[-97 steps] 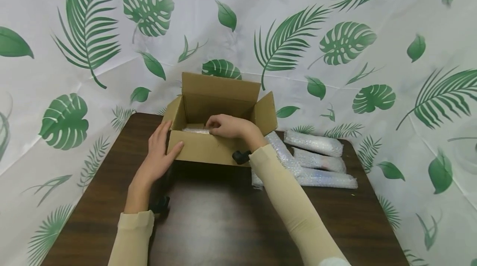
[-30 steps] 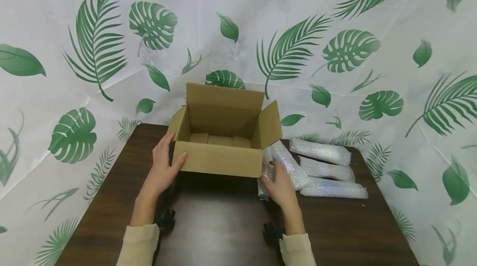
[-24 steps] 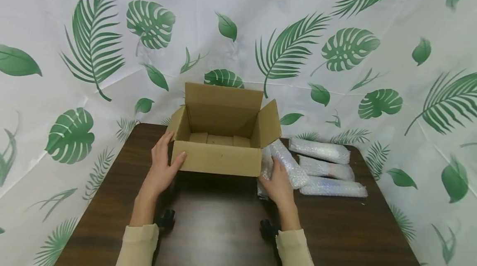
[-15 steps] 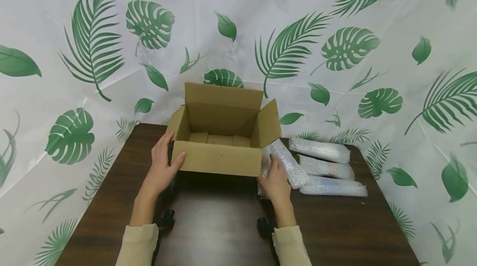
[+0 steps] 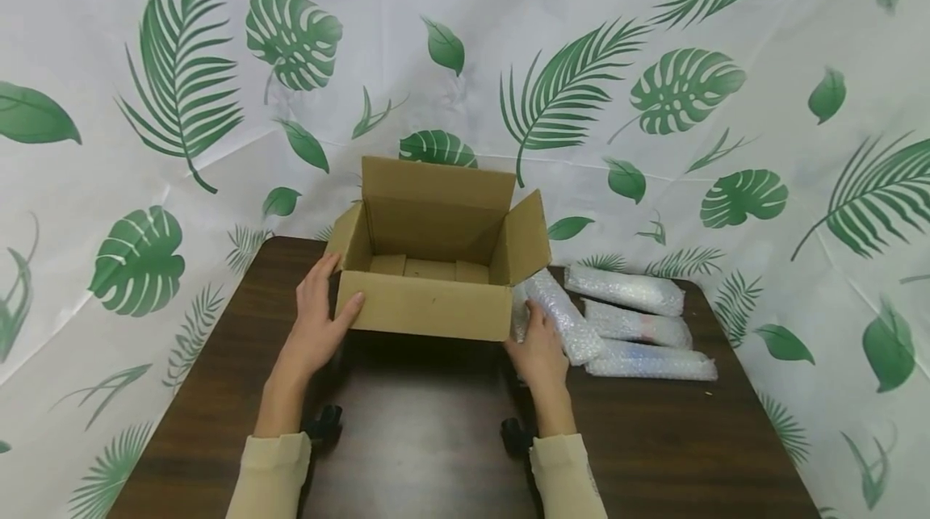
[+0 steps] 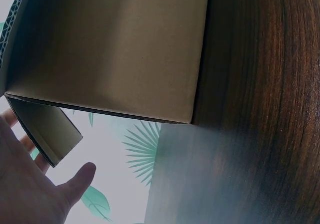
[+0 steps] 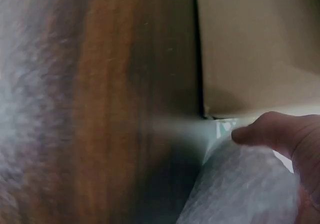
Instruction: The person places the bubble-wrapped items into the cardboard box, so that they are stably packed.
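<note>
An open cardboard box [image 5: 425,309] stands at the back of the table with its flaps up and its inside visible. My left hand [image 5: 316,325] rests at its front left corner, fingers extended along the side. In the left wrist view, a flap [image 6: 50,131] lies between the thumb and the fingers, with the thumb apart from it. By the box's right front corner, my right hand [image 5: 539,349] holds a bubble-wrapped package [image 7: 245,189] between thumb and fingers. The hand partly hides that package, and its contents cannot be told.
Another bubble-wrapped package [image 5: 563,317] lies slanted just right of my right hand. Farther right lie a white one [image 5: 625,289], one with a reddish patch [image 5: 639,325] and a bluish one [image 5: 650,361]. A leaf-patterned cloth [image 5: 465,43] hangs behind the dark wooden table [image 5: 429,430].
My right hand has come out of the box, where it was 3.2 s ago, to the packages beside it. Its fingers have since closed on one. The left hand stays at the box corner.
</note>
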A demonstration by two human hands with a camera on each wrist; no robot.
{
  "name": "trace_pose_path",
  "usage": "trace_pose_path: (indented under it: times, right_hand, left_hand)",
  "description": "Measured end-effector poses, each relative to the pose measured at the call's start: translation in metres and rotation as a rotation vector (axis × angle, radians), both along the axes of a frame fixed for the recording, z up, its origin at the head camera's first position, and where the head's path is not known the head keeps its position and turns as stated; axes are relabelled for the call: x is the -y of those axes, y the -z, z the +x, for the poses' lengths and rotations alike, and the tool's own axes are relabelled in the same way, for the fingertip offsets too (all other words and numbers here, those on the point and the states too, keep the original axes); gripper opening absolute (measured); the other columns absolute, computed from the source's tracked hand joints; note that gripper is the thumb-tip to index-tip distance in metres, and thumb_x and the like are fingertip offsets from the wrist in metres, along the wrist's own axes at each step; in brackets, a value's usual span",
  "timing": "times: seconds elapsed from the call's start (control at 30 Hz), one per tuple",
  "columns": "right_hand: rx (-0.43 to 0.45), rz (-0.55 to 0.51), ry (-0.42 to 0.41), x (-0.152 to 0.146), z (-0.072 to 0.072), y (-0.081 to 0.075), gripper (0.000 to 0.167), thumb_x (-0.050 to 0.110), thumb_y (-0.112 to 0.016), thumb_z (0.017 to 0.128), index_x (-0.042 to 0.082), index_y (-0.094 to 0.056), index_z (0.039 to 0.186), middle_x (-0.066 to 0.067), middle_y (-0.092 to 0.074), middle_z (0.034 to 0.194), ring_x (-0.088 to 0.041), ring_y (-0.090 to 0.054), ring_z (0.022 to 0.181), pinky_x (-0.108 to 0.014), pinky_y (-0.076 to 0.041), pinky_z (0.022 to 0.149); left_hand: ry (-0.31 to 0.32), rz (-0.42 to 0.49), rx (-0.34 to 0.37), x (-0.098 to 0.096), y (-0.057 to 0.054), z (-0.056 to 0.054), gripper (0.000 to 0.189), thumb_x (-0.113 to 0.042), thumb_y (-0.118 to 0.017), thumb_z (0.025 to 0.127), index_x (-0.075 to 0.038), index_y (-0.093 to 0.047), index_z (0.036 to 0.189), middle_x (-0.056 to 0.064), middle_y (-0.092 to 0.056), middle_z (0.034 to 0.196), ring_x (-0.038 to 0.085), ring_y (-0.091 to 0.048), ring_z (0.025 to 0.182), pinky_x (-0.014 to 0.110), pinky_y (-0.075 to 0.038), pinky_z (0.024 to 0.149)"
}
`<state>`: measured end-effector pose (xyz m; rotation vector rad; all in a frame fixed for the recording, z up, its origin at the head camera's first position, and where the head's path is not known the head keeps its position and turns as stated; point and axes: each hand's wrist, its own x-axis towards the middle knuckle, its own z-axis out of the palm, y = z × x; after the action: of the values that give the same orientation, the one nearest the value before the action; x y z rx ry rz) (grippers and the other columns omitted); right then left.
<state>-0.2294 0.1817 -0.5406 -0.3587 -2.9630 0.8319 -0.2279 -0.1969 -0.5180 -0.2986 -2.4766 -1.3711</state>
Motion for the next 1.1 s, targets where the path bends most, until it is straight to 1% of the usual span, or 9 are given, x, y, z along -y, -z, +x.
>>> trace_pose_path:
  times: [0.13,0.3,0.43,0.53,0.67,0.8,0.93,1.03,1.1]
  right_hand:
    - [-0.039,-0.072,-0.056,-0.008,0.001,-0.002,0.077,0.034,-0.075,0.097,0.014,-0.041,0.163,-0.025,-0.053,0.157,-0.05,-0.056,0.139,-0.071,-0.049,0.105]
    - [-0.038,-0.255,-0.104,-0.019,0.004,-0.006,0.075,0.03,-0.069,0.099,0.007,-0.038,0.164,-0.03,-0.049,0.161,-0.05,-0.051,0.146,-0.066,-0.044,0.114]
    - [-0.051,-0.382,-0.087,-0.027,0.008,-0.01,0.074,0.03,-0.069,0.1,0.007,-0.038,0.164,-0.035,-0.053,0.154,-0.051,-0.058,0.138,-0.063,-0.049,0.109]
    - [-0.088,-0.466,-0.062,-0.032,0.013,-0.017,0.071,0.03,-0.069,0.102,0.006,-0.04,0.162,-0.035,-0.06,0.144,-0.046,-0.066,0.124,-0.054,-0.057,0.097]
    - [-0.121,-0.589,-0.035,-0.038,0.02,-0.033,0.065,0.033,-0.066,0.107,0.009,-0.042,0.162,-0.029,-0.066,0.135,-0.03,-0.07,0.109,-0.037,-0.057,0.083]
    - [-0.143,-0.718,-0.019,-0.048,0.026,-0.052,0.058,0.034,-0.06,0.111,0.012,-0.042,0.162,-0.022,-0.071,0.128,-0.013,-0.069,0.096,-0.03,-0.057,0.079]
    - [-0.161,-0.749,0.023,-0.062,0.031,-0.07,0.058,0.035,-0.056,0.113,0.011,-0.04,0.163,-0.013,-0.07,0.128,-0.002,-0.067,0.095,-0.025,-0.056,0.081]
    - [-0.179,-0.718,0.06,-0.072,0.033,-0.084,0.061,0.037,-0.055,0.112,0.013,-0.038,0.165,-0.01,-0.068,0.13,0.002,-0.066,0.098,-0.021,-0.054,0.083]
    - [-0.201,-0.694,0.062,-0.077,0.033,-0.093,0.061,0.039,-0.056,0.112,0.014,-0.038,0.165,-0.012,-0.067,0.132,0.002,-0.065,0.101,-0.019,-0.053,0.084]
  left_hand:
    - [-0.002,-0.006,0.005,0.001,0.0,0.0,0.081,-0.038,-0.064,0.107,-0.019,-0.02,0.172,0.015,-0.016,0.179,0.045,-0.011,0.161,0.078,-0.024,0.118]
    - [-0.001,-0.007,0.01,0.002,0.0,0.001,0.08,-0.038,-0.063,0.108,-0.017,-0.02,0.172,0.017,-0.016,0.179,0.046,-0.01,0.161,0.078,-0.022,0.118]
    - [-0.001,-0.005,0.01,0.002,0.0,0.001,0.08,-0.038,-0.063,0.108,-0.018,-0.02,0.172,0.016,-0.015,0.179,0.044,-0.01,0.161,0.077,-0.022,0.119]
    - [0.0,-0.003,0.01,0.002,-0.001,0.001,0.081,-0.039,-0.063,0.107,-0.018,-0.02,0.172,0.016,-0.015,0.179,0.044,-0.01,0.161,0.077,-0.022,0.119]
    - [-0.002,-0.002,0.015,0.002,-0.001,0.001,0.081,-0.039,-0.064,0.107,-0.018,-0.02,0.172,0.016,-0.016,0.178,0.044,-0.01,0.161,0.077,-0.023,0.119]
    - [-0.001,-0.002,0.009,0.003,0.0,0.001,0.08,-0.038,-0.064,0.107,-0.017,-0.021,0.172,0.017,-0.017,0.178,0.044,-0.01,0.161,0.077,-0.022,0.119]
    - [0.006,0.001,0.0,0.002,-0.001,0.0,0.079,-0.036,-0.063,0.107,-0.016,-0.022,0.172,0.017,-0.017,0.178,0.044,-0.01,0.161,0.076,-0.022,0.12]
    - [0.007,0.0,0.003,0.002,-0.002,0.0,0.079,-0.037,-0.063,0.107,-0.017,-0.022,0.172,0.016,-0.017,0.178,0.043,-0.011,0.161,0.075,-0.022,0.12]
    - [0.006,-0.003,0.007,0.001,-0.002,0.0,0.079,-0.038,-0.063,0.107,-0.018,-0.021,0.172,0.016,-0.017,0.178,0.044,-0.011,0.161,0.076,-0.023,0.12]
